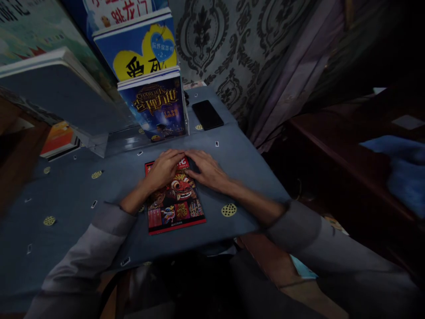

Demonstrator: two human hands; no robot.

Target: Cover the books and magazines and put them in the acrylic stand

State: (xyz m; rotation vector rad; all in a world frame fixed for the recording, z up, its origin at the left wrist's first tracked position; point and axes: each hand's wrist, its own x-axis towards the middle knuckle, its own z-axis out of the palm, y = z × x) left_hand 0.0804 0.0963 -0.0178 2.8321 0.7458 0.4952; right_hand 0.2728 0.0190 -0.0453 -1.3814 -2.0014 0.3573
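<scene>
Patterned grey wallpaper (229, 40) is seen behind the table, with a pale curtain (294, 75) hung to its right, and the tabletop is covered by a blue-grey cloth (113, 239) printed with small yellow dotted ovals. Near the front edge of this cloth, a red-and-black book (181, 195) is laid flat, face up, its cover filled with a red mask and a row of small pictures. Its upper part is covered by both hands: the left hand (165, 167) is placed across the upper left, the right hand (207, 170) over the upper right edge. The fingers of each hand are kept narrow, side by side, and are brought together at the tips near the book's top; whether the book is being gripped or merely touched cannot be told. Just beyond the hands, a dark blue book (166, 117) is stood upright in front of a blue book with a yellow heart (133, 51). Beside these, a black phone (207, 114) is laid on the cloth.
</scene>
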